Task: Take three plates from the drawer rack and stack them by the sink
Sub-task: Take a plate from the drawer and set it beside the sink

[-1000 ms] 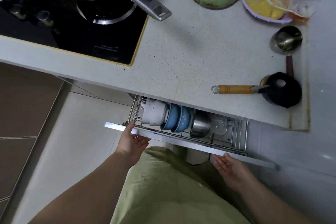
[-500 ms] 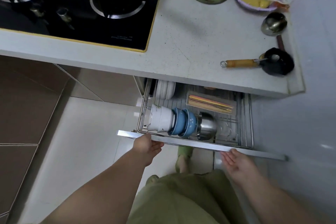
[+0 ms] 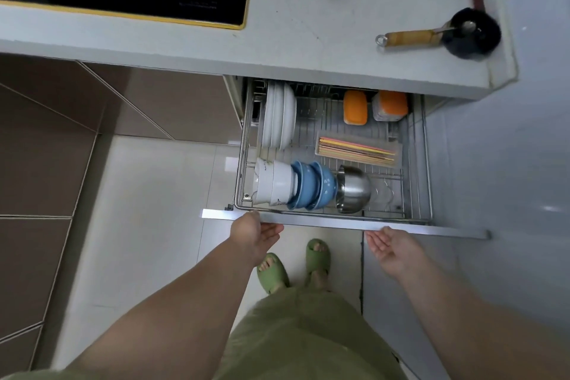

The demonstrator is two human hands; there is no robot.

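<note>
Both hands (image 3: 256, 233) (image 3: 390, 245) open, empty, at drawer front (image 3: 345, 223); plates (image 3: 279, 116) well beyond.

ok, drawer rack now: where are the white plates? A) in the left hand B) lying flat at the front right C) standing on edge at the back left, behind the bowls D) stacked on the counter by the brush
C: the white plates stand on edge in the back-left slots of the drawer rack, behind the row of bowls; neither the left hand nor the right hand holds one.
</note>
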